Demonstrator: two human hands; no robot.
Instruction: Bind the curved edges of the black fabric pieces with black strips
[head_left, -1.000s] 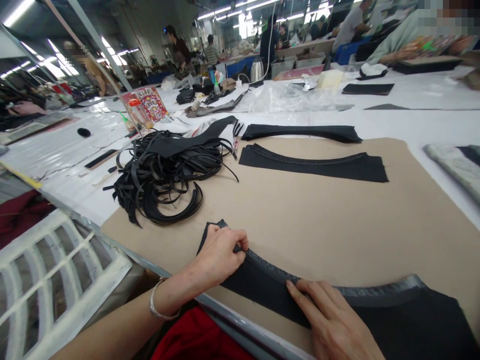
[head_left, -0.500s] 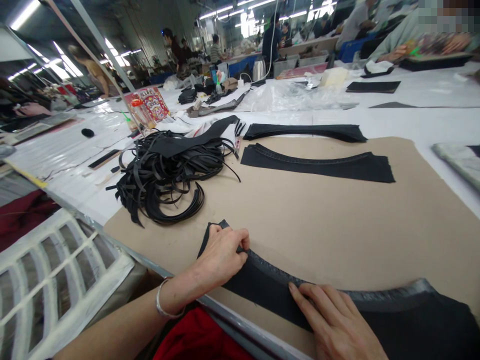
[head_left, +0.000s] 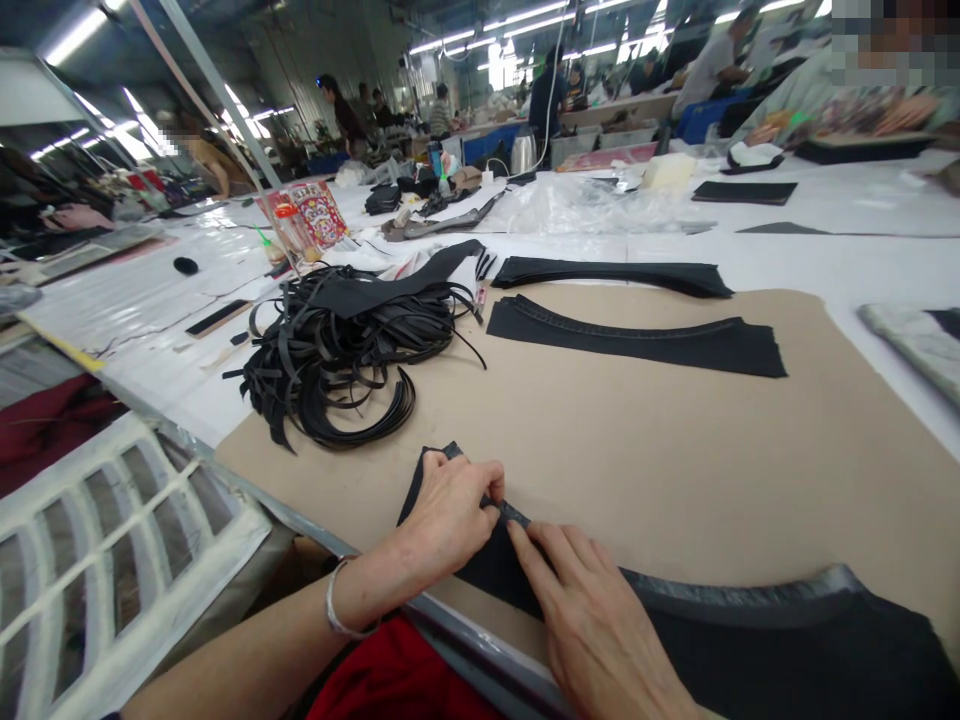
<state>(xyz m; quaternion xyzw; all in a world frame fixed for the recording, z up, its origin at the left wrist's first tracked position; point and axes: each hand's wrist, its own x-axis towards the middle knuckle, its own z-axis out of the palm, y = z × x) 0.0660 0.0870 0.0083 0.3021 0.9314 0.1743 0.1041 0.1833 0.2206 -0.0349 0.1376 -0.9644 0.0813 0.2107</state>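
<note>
A long black fabric piece (head_left: 750, 640) with a curved edge lies along the near side of the tan board. A shiny dark strip (head_left: 757, 598) runs along that curve. Near the piece's left end, my left hand (head_left: 454, 505) is closed, with thumb and index finger pinching the curved edge. Just right of it, my right hand (head_left: 592, 610) lies on the piece with its fingers stretched out. Those fingertips touch the edge close to the left thumb. My right hand covers the middle of the piece.
A tangled heap of black strips (head_left: 337, 350) sits at the board's left. Beyond lie a similar curved black piece (head_left: 637, 340) and a black stack (head_left: 611, 277). The tan board (head_left: 675, 450) rests on a white-covered table. A white slatted frame (head_left: 112, 560) stands at lower left.
My right hand has slid left along the curved edge, close to my left hand. My left hand keeps its pinch, and the view has shifted slightly.
</note>
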